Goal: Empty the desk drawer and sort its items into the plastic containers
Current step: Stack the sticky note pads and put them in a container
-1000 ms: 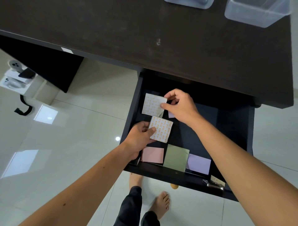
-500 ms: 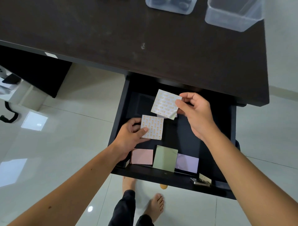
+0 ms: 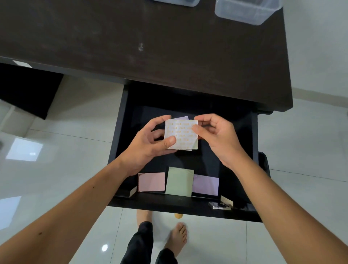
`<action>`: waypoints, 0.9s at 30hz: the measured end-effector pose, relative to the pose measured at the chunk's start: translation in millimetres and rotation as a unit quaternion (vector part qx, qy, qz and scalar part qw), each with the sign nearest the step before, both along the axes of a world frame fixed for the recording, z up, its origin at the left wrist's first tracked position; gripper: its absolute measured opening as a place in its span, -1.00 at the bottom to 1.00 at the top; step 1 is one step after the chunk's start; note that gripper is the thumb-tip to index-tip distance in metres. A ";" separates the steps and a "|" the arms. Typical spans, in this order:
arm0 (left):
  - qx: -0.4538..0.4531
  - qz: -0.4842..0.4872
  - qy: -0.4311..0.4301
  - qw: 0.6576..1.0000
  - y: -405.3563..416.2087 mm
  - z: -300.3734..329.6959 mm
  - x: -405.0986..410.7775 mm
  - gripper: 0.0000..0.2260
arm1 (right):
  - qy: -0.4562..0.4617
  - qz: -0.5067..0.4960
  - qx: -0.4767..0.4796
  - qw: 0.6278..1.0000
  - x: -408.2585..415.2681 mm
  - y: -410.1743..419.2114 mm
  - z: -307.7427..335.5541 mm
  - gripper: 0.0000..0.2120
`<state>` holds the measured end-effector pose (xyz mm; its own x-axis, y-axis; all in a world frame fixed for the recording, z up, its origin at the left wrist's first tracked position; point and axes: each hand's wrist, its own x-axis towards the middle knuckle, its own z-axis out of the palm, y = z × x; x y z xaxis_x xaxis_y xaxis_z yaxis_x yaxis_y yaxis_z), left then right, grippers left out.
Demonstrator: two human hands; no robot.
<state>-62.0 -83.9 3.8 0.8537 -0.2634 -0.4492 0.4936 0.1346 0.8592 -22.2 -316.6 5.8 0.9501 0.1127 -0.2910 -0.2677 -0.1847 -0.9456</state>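
Above the open black drawer (image 3: 188,206), both hands hold one small stack of patterned white-and-orange paper squares (image 3: 181,134), with a lilac sheet peeking out behind its top edge. My left hand (image 3: 148,143) pinches the stack's lower left corner with the thumb on top. My right hand (image 3: 212,135) pinches its right edge. A pink pad (image 3: 151,181), a green pad (image 3: 179,181) and a lilac pad (image 3: 206,184) lie along the drawer's front wall. Two clear plastic containers (image 3: 244,11) stand at the desk's far edge; the left one (image 3: 180,2) is mostly cut off.
A small metal clip and a cream tag (image 3: 222,204) lie in the drawer's front right corner. The dark desk top (image 3: 150,41) spreads above the drawer. My bare feet (image 3: 178,238) stand on the glossy white tile floor below.
My hands came together over the drawer's middle. The two patterned squares, held apart before, are now stacked into one bundle gripped by both hands.
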 end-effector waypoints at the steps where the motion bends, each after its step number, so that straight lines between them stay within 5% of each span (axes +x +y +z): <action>1: 0.005 -0.006 -0.003 1.000 -0.4 -0.7 0.6 -0.25 | -0.004 -0.001 -0.004 1.000 -0.1 1.6 -1.0 -0.81; 5: 0.043 -0.011 -0.023 0.999 0.4 -4.4 0.5 -0.12 | -0.007 0.002 -0.012 1.000 -0.4 8.6 -3.1 -0.81; 16: 0.096 0.005 -0.042 0.994 14.0 -14.7 -3.8 -0.22 | -0.009 0.059 -0.114 0.992 -3.9 -2.4 -12.3 -0.86; 27: 0.102 0.003 -0.048 0.994 12.1 -20.0 -2.8 -0.24 | -0.019 0.301 -0.293 0.907 -52.3 -10.7 -43.4 -0.61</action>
<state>-64.7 -71.8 -16.2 0.8969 -0.1698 -0.4083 0.4070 -0.0440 0.9124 -74.5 -327.3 -37.5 0.7787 0.4508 -0.4363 0.0795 -0.7608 -0.6441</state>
